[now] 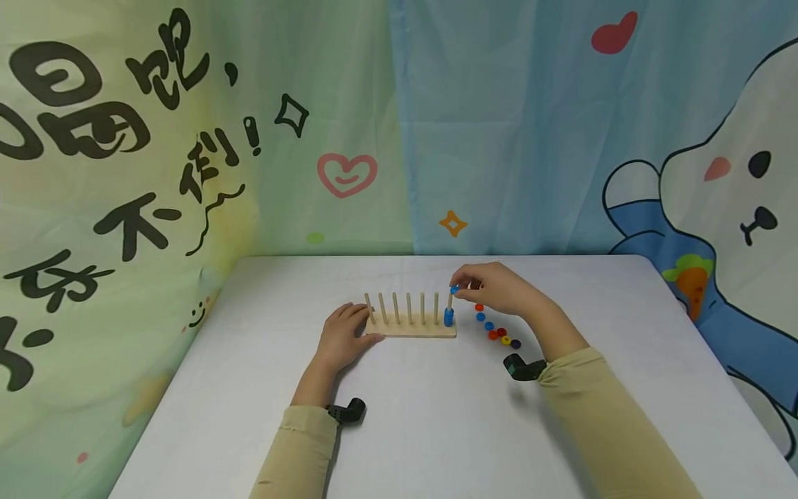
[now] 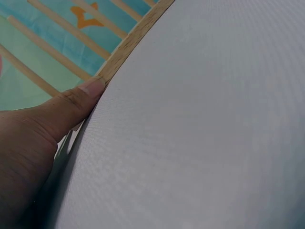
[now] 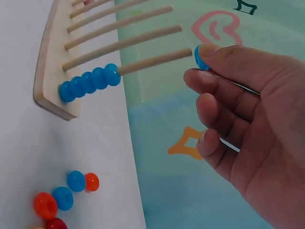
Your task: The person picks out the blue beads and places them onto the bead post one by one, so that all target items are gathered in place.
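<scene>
Pinched in the right hand (image 3: pixel 248 124), a blue bead (image 3: pixel 200 57) sits at the tip of the end peg (image 3: pixel 155 61), above five stacked blue beads (image 3: pixel 89 82). Left hand (image 1: pixel 341 337) rests with relaxed fingers against the wooden peg board (image 1: pixel 414 328); loose beads (image 1: pixel 497 330) lie nearby on the white table (image 1: pixel 436 416).

Big black Chinese characters run down the green curtain (image 1: pixel 156 173) behind the left hand (image 1: pixel 343 336), and "不" reads clearly. The rest I can't read surely.
</scene>
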`<act>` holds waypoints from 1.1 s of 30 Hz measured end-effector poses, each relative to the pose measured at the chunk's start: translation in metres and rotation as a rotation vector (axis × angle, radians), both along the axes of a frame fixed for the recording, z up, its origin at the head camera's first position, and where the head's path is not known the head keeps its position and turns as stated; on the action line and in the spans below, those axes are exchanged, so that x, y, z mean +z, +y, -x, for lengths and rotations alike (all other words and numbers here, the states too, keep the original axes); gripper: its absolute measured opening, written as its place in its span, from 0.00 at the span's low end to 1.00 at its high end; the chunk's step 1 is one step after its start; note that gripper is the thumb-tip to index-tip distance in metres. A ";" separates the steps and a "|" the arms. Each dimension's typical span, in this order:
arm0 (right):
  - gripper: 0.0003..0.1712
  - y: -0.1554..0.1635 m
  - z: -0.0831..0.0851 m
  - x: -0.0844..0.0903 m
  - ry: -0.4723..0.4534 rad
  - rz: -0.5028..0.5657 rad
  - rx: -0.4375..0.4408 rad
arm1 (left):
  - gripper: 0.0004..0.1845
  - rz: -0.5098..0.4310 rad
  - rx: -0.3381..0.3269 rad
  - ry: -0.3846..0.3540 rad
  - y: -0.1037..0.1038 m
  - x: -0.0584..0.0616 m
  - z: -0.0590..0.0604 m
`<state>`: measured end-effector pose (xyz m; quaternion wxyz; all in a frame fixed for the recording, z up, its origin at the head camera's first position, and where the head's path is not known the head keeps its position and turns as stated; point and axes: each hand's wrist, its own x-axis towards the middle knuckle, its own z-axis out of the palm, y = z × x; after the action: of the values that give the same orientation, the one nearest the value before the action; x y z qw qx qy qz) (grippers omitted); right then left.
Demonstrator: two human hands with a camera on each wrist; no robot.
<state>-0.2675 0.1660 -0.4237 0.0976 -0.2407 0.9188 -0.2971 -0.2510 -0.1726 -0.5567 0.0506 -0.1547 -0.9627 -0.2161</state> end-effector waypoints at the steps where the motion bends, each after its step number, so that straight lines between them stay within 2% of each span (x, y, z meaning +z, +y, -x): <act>1: 0.11 -0.001 0.000 -0.001 0.002 -0.005 0.002 | 0.37 -0.002 0.000 -0.002 0.000 0.000 0.000; 9: 0.12 -0.006 0.002 -0.004 0.012 -0.015 0.023 | 0.37 -0.005 -0.004 0.006 0.001 0.003 -0.001; 22: 0.14 -0.009 0.006 -0.027 -0.051 -0.051 0.038 | 0.36 -0.009 -0.001 0.000 0.001 0.004 -0.002; 33: 0.08 -0.009 0.007 -0.039 -0.072 -0.038 0.035 | 0.36 -0.023 -0.001 -0.005 0.002 0.007 -0.004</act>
<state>-0.2744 0.1571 -0.4626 0.1403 -0.2439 0.9159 -0.2863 -0.2470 -0.1709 -0.5501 0.0497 -0.1539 -0.9602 -0.2278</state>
